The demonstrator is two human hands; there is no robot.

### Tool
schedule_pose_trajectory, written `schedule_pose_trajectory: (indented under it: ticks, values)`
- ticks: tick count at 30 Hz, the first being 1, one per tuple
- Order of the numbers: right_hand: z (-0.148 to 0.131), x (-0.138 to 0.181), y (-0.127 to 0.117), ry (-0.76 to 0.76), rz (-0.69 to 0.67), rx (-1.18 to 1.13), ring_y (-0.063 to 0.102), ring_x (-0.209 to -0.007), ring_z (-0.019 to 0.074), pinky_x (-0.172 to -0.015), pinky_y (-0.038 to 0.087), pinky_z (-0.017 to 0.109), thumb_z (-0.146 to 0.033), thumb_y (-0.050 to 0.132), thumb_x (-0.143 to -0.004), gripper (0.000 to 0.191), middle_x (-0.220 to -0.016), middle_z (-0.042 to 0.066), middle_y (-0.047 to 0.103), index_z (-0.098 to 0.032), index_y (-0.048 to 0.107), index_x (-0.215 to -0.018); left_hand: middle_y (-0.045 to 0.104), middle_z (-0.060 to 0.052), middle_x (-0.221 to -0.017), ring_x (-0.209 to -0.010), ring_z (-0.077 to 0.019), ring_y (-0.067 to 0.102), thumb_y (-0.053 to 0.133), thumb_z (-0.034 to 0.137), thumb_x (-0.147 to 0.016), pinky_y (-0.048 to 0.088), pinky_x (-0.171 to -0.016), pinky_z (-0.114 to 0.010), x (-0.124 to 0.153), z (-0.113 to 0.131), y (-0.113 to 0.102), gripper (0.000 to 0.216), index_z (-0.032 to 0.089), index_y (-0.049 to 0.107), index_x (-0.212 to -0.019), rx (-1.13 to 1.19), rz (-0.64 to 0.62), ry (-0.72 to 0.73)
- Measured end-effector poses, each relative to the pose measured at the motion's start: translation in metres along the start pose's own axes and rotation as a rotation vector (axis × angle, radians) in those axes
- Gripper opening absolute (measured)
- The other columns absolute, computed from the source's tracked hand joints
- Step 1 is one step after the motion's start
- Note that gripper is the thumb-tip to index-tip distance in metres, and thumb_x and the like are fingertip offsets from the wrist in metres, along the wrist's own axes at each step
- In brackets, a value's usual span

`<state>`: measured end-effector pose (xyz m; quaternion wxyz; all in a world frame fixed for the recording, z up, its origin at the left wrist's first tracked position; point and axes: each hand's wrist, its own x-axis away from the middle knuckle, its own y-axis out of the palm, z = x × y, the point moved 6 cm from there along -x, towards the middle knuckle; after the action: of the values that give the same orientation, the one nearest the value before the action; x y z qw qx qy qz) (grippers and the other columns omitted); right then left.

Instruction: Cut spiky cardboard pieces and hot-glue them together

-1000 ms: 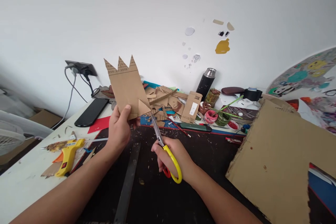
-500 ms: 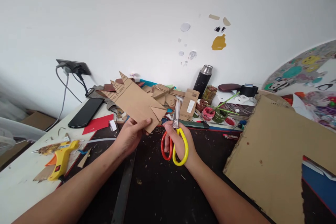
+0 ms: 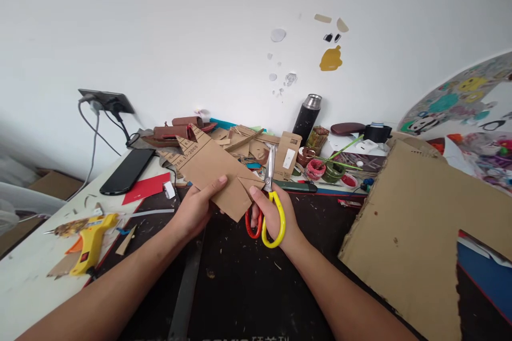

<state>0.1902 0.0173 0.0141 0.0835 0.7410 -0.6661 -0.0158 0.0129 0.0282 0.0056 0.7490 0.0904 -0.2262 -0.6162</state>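
Note:
My left hand (image 3: 200, 203) grips a brown cardboard piece (image 3: 214, 162) with pointed cuts and printed lettering at its upper left end. A slit near its right end leaves a narrow pointed strip. In my right hand (image 3: 276, 210) is a pair of scissors (image 3: 276, 213) with one red and one yellow handle, blades pointing up and seemingly together. My right thumb lies against the cardboard's right end, beside the scissors' pivot. Part of the red handle is hidden behind the fingers and the cardboard.
A yellow glue gun (image 3: 90, 242) and a black phone (image 3: 127, 171) lie on the left. Cardboard scraps (image 3: 248, 141), a black thermos (image 3: 307, 120) and paint jars (image 3: 316, 169) line the wall. A large cardboard sheet (image 3: 400, 229) covers the right side. A metal ruler (image 3: 188, 287) lies in front.
The cardboard has moved right and down and turned slightly, so its right end now meets my right thumb near the scissors. My right hand still holds the scissors upright.

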Motion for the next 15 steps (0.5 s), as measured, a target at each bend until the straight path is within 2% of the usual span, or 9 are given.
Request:
schedule_pose_trajectory:
  ticks: [5,15]
  values:
    - [0.0027,0.0001,0.0005,-0.018,-0.005,0.005,0.052,-0.031,0.0134,-0.032,0.04,0.02,-0.07,0.075,-0.085,0.051,-0.043,-0.008,0.054,-0.023,0.056,-0.086,0.082,-0.013,-0.121,-0.105,-0.0327,0.078,0.101,0.037,-0.065,0.066,-0.088,-0.039,0.0037,0.0026,0.0038,0.061,0.015,0.077,-0.116,0.089,0.004,0.052]
    - [0.0093,0.0009,0.0071,0.006,-0.01,-0.113,0.048,-0.03,0.0111,-0.032,0.037,0.019,-0.07,0.078,-0.083,0.054,-0.041,-0.01,0.049,-0.023,0.052,-0.079,0.084,-0.012,-0.109,-0.099,-0.0335,0.08,0.102,0.034,-0.06,0.068,-0.091,-0.043,0.0057,0.0001,0.0075,0.059,0.015,0.078,-0.109,0.158,0.046,0.031]
